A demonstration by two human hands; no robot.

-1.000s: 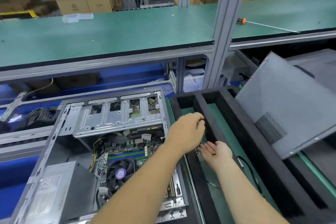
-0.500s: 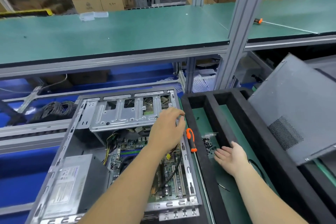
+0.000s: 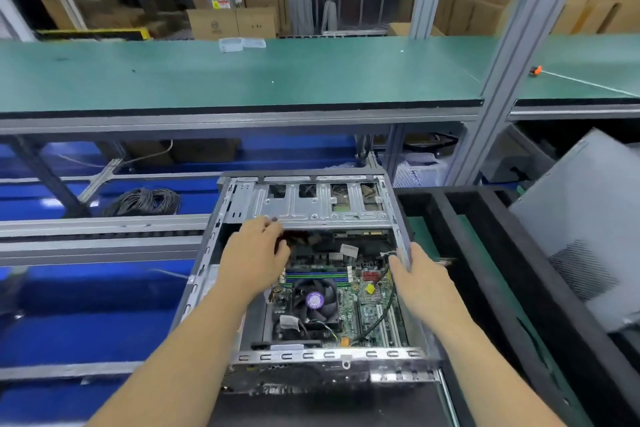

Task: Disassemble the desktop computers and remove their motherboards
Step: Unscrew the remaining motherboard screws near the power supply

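Both hands are set at the open computer case (image 3: pixel 311 208): its right edge is gripped by the right hand (image 3: pixel 420 276), while the left hand (image 3: pixel 254 253), fingers curled, is placed at the drive cage's (image 3: pixel 318 204) front edge, its hold not discernible. Inside, the motherboard (image 3: pixel 360 298) is seated, and a black foam tray (image 3: pixel 485 253) lies just beside the right edge.

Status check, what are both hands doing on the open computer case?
Left hand reaching inside at drive cage. Right hand gripping case right wall. Motherboard seated; fan, cables on it.

Cable coil (image 3: pixel 143 199) left; perhaps cardboard boxes (image 3: pixel 235 22) behind.
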